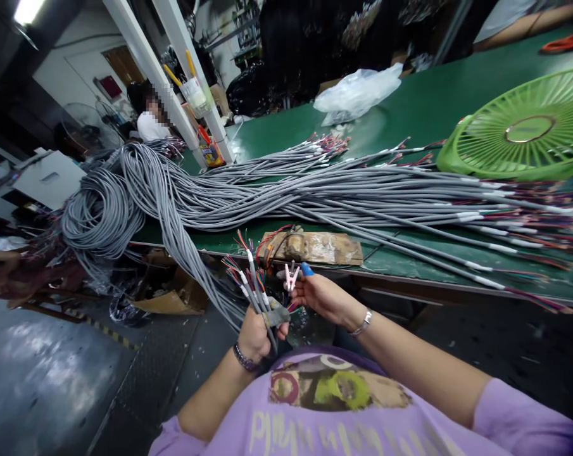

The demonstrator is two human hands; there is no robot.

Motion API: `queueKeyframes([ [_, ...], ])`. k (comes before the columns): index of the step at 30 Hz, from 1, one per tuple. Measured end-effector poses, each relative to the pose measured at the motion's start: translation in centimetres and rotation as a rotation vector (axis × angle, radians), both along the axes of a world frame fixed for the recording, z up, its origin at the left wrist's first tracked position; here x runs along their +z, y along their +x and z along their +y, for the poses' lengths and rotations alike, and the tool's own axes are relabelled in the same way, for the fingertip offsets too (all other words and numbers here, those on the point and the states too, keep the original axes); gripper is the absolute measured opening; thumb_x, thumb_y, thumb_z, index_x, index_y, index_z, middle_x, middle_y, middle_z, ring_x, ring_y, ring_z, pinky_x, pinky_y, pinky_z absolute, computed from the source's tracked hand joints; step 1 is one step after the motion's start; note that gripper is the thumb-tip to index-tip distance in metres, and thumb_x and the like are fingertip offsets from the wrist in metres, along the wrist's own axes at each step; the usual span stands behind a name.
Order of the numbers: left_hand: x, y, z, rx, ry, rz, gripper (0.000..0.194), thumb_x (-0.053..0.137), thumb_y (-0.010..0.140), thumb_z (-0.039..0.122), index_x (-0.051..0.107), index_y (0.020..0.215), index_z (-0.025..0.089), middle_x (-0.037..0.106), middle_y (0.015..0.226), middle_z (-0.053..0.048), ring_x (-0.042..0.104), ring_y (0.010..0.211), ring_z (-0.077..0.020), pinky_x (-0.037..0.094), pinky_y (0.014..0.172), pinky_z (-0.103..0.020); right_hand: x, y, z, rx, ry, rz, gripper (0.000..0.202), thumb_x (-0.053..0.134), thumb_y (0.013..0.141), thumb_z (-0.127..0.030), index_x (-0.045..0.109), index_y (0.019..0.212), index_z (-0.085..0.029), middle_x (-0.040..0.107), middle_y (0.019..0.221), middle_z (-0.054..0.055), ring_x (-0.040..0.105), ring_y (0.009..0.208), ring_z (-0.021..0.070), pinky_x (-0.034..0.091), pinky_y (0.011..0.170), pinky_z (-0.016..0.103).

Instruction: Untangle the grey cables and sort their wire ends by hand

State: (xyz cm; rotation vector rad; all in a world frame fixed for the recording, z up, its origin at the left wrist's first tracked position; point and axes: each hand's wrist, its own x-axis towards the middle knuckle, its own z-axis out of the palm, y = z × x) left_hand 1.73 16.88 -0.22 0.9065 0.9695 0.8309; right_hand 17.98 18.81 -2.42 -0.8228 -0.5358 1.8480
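My left hand (256,334) is closed around several grey cables (254,292), whose stripped ends fan upward in thin coloured wires. A flat grey strip (277,316) lies across the bundle at my fingers. Beside it, my right hand (320,296) has its fingers loosely curled and its thumb raised apart, with a blue cover (307,269) on the thumb. Close to those fingertips is a small pink clip-like piece (291,277) at the bench edge; whether I touch it is unclear. Coloured wire ends also show by my right fingers.
A worn wooden block (331,248) with wires sits on the edge of the green bench (438,88). Behind it stretches a long pile of grey cables (267,199). A green fan (528,126) and clear plastic bag (357,94) lie beyond. Another person (153,125) is at far left.
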Motion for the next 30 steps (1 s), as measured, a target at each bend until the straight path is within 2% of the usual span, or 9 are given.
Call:
queueKeyframes([
  [5,0.0,0.6,0.9,-0.016,-0.071,-0.057,0.025,0.072,0.055,0.031,0.053,0.055,0.015,0.05,0.038,0.002,0.042,0.032,-0.0065,0.029,0.033,-0.017,-0.3,-1.1,0.7,-0.094,0.123,-0.046,0.044,0.066,0.07,-0.058,0.067,0.079,-0.016,0.063,0.07,0.003,0.051,0.06,0.0116,0.041,0.058,0.025],
  [10,0.1,1.1,1.2,-0.021,-0.113,-0.051,0.024,0.071,0.055,0.03,0.053,0.057,0.015,0.052,0.039,0.002,0.043,0.033,-0.0072,0.03,0.033,-0.017,-0.2,-1.7,0.7,-0.152,0.044,0.068,0.045,0.062,0.072,-0.061,0.065,0.076,-0.016,0.065,0.075,0.005,0.053,0.06,0.0129,0.043,0.058,0.027],
  [18,-1.0,1.4,1.4,-0.023,-0.116,-0.035,0.023,0.071,0.055,0.03,0.055,0.057,0.014,0.052,0.04,0.001,0.043,0.033,-0.0071,0.03,0.034,-0.018,0.1,-2.2,1.3,-0.183,-0.018,0.131,0.039,0.061,0.076,-0.056,0.064,0.073,-0.017,0.059,0.062,0.001,0.049,0.051,0.011,0.042,0.055,0.026],
  [22,-0.7,1.4,1.1,-0.01,-0.103,-0.042,0.023,0.071,0.057,0.031,0.056,0.059,0.014,0.052,0.039,0.001,0.042,0.032,-0.0071,0.03,0.034,-0.018,0.0,-2.0,0.9,-0.156,-0.057,0.172,0.04,0.058,0.078,-0.058,0.064,0.08,-0.019,0.064,0.074,0.004,0.053,0.059,0.0123,0.044,0.057,0.025],
  [26,-0.3,1.2,-0.1,0.051,-0.044,-0.021,0.024,0.072,0.058,0.031,0.055,0.056,0.014,0.053,0.04,0.001,0.043,0.033,-0.0073,0.031,0.035,-0.018,0.0,-1.3,0.1,-0.045,-0.027,0.211,0.045,0.052,0.079,-0.061,0.064,0.085,-0.018,0.064,0.075,0.004,0.055,0.061,0.0118,0.045,0.058,0.024],
  [30,-0.2,1.1,-1.4,0.126,0.043,0.038,0.028,0.072,0.062,0.035,0.056,0.054,0.014,0.055,0.043,0.0,0.047,0.037,-0.0081,0.035,0.038,-0.019,0.2,-0.7,-0.7,0.009,-0.012,0.177,0.037,0.055,0.081,-0.053,0.063,0.079,-0.017,0.065,0.077,0.006,0.056,0.063,0.012,0.045,0.058,0.024],
])
